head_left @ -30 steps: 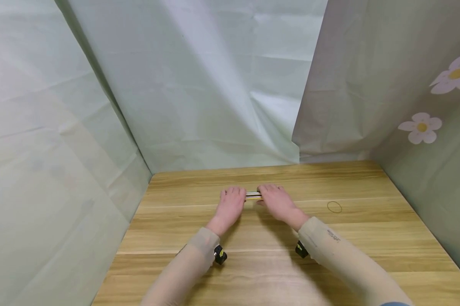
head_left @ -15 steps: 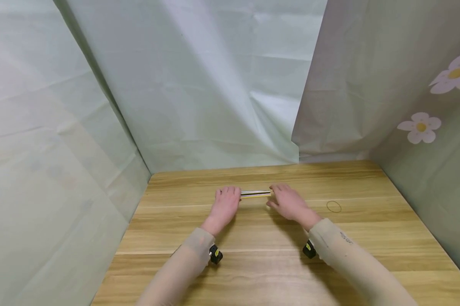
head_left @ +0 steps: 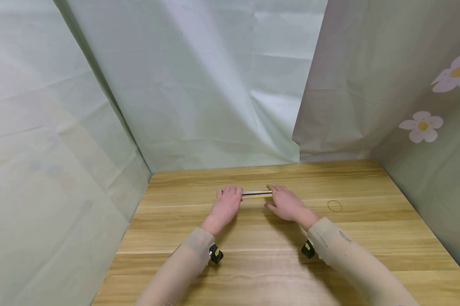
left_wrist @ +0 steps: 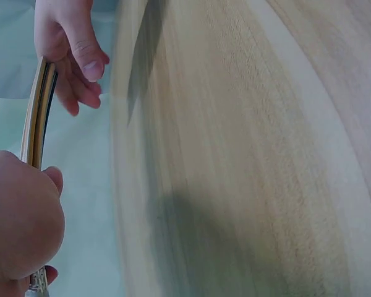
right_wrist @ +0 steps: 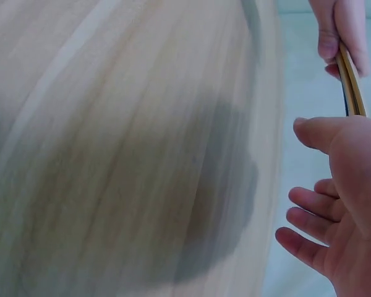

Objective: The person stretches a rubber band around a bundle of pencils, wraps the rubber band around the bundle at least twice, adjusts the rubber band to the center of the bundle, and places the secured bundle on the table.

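A slim bundle of pencils [head_left: 257,194], striped in white, black and yellow, is held level above the table in the head view. My left hand [head_left: 225,207] grips its left part with curled fingers. A silvery crimped ferrule [left_wrist: 38,281] pokes out below that hand in the left wrist view. At the bundle's other end is my right hand [head_left: 288,205], its thumb apart from its loosely bent fingers. In the right wrist view the right palm [right_wrist: 358,179] lies against the pencils' end, and the fingers do not close round them.
A thin rubber band [head_left: 334,206] lies on the wooden table [head_left: 260,263] to the right of my right hand. Pale fabric walls [head_left: 214,106] stand along the table's back and sides. Each wrist carries a small black camera [head_left: 216,254].
The right hand has let go and moved right, towards the pencils' end, baring more of their length, then shifted slightly back. The left hand has moved a little left with the bundle.
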### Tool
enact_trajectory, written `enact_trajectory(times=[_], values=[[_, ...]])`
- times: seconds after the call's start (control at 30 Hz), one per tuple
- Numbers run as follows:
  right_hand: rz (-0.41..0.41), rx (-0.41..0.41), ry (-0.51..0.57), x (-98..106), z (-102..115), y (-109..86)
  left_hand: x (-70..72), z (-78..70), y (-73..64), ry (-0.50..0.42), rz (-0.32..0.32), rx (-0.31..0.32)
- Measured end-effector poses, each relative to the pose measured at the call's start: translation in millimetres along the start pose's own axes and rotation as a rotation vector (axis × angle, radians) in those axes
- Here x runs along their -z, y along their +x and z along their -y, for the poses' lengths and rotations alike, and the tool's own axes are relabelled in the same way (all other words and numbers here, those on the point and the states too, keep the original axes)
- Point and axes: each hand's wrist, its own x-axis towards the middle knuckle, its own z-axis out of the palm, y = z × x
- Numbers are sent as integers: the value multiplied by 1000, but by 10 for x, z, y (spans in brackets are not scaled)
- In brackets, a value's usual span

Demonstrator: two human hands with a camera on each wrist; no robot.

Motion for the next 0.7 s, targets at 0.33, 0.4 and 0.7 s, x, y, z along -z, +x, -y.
enact_trajectory(times=[0.33,0.4,0.7], values=[[22,20,-60,-10,-24,15,4,2,21,87,25,-9],[20,19,-62,-7,-24,23,-4,8,23,91,13,-11],[16,40,-91,-1,-41,-12,-31,54,-18,103,-16,-26]])
